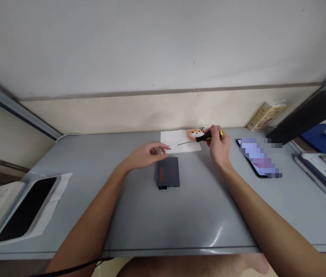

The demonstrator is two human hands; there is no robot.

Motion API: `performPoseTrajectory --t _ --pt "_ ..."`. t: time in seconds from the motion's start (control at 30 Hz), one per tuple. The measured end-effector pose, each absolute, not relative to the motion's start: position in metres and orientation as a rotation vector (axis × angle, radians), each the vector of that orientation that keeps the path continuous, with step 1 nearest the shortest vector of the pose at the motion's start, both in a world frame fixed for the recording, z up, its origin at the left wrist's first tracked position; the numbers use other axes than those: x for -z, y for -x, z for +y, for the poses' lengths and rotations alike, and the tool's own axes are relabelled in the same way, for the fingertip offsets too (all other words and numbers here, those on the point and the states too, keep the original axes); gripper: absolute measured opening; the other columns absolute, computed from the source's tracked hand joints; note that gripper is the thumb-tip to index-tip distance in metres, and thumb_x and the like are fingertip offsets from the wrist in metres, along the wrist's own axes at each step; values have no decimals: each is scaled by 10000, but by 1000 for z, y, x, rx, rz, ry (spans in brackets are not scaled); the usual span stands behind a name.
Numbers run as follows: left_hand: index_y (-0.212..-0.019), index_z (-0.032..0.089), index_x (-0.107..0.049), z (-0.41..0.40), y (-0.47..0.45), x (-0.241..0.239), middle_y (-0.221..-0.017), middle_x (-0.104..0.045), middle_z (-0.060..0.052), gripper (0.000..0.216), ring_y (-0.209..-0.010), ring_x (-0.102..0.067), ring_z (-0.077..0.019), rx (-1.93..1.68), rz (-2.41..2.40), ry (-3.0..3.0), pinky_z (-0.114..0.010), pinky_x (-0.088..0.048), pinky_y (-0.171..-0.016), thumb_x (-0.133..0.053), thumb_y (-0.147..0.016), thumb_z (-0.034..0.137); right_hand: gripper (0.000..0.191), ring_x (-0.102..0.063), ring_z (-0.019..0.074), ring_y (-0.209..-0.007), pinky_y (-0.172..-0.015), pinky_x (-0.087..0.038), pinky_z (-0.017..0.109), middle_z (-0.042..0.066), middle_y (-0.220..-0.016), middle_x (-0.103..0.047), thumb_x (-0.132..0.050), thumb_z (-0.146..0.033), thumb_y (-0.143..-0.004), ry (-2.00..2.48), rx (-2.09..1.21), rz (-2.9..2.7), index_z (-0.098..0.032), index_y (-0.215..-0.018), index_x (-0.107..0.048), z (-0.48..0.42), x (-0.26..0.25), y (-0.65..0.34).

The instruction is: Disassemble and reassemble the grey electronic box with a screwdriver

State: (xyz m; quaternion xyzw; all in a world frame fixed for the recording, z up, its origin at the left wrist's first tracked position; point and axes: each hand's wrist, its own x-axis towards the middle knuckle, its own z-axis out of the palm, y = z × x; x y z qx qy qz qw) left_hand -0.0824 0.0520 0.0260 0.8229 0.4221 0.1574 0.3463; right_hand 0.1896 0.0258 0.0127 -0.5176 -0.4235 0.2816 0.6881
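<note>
Grey desk (139,219): set against a wall (116,115).
Left hand (147,154): fingers loosely bent, thumb apart.
Right hand (219,148): closed around screwdriver (203,137), shaft over paper (167,137).
Front edge: well apart from both hands.
Dark case (170,174): flat, just nearer than left thumb.

The screwdriver (206,136) has a black handle with bright yellow at its end and a grey shaft, while the flat case (171,173) is dark slate grey with a reddish-orange mark. The paper (170,137) is plain white, and the animal-face piece (192,134) is orange and white with small dark features. The desk (139,219) is blue-grey, the phone (255,157) lilac-blue and purplish within black, the carton (267,114) yellowish tan with a printed pattern, the mat (318,134) deep blue.
</note>
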Motion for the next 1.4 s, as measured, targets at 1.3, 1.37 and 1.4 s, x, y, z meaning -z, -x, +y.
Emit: performPoseTrajectory --t 1.3,1.37,1.4 --pt "-1455 367 -505 13 46 -21 -1284 -533 -54 818 -1199 -569 -297 -286 965 -2316 -437 -511 -1031 -821 -724 556 388 -431 134 -523 -540 -331 314 -4 -549 -475 -464 -348 -960 1101 -190 -1421 -230 -591 -476 -29 -30 -157" --pt "-1480 352 -483 14 47 -21 -1309 -530 -71 880 -1223 -560 -318 -273 993 -2316 -456 -498 -1053 -835 -704 575 376 -397 120 -507 -532 -316 304 -19 -543 -453 -479 -334 -960 1100 -239 -1495 -223 -601 -481 -30 -27 -152" --pt "-1491 346 -472 14 48 -21 -1329 -523 -79 902 -1240 -554 -326 -270 1009 -2315 -465 -490 -1067 -839 -700 576 368 -382 114 -499 -529 -308 301 -26 -536 -441 -485 -323 -956 1109 -253 -1518 -220 -603 -483 -30 -26 -152"
